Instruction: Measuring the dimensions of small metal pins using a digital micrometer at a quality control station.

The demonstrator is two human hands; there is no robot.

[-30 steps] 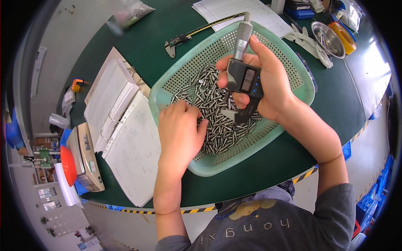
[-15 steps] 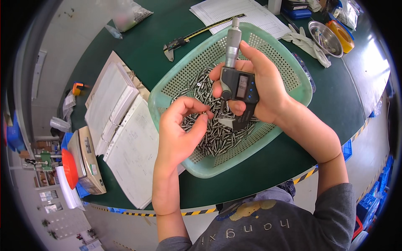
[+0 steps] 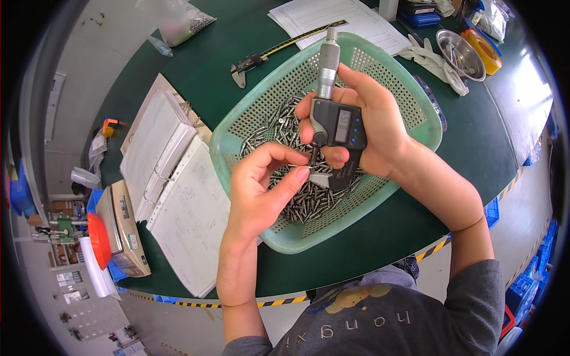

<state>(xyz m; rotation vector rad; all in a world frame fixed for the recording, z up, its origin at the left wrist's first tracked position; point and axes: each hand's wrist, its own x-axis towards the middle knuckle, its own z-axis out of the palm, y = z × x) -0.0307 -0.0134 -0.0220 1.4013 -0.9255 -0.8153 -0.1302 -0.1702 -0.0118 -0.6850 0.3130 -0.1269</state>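
My right hand is wrapped round a digital micrometer, its thimble pointing away from me and its small display facing up. My left hand pinches a small metal pin between thumb and forefinger, holding it at the gap between the micrometer's measuring faces. Whether the pin touches both faces I cannot tell. Both hands are above a green perforated plastic basket with many loose metal pins heaped in it. Part of the heap is hidden under my hands and the micrometer.
Left of the basket lies an open ring binder, with a weighing scale beyond it. A caliper and paper sheets lie behind. At the far right are white gloves, a metal bowl and a yellow tape roll.
My left hand has moved right, bringing the pin up to the micrometer's measuring gap. The micrometer and my right hand have shifted only slightly. The digits on the display have changed.
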